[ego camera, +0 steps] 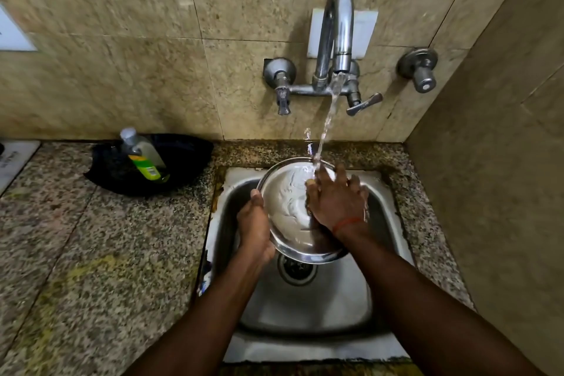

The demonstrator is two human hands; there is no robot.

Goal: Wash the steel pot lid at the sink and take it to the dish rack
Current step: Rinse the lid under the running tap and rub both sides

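Note:
The round steel pot lid (287, 207) is held tilted over the steel sink (305, 308), its inner face smeared with white foam. My left hand (254, 226) grips its left rim, thumb over the edge. My right hand (337, 198) lies spread on the lid's right part, fingers straight, pressing the surface. Water from the wall tap (337, 40) falls onto the lid's upper edge beside my right fingers. The lid's lower right part is hidden under my right hand and wrist.
A dish-soap bottle (143, 156) lies in a black tray (183, 159) on the granite counter (91, 253) left of the sink. The sink drain (297, 268) sits below the lid. Tiled walls close in behind and at the right; a second tap knob (419, 70) is on the wall.

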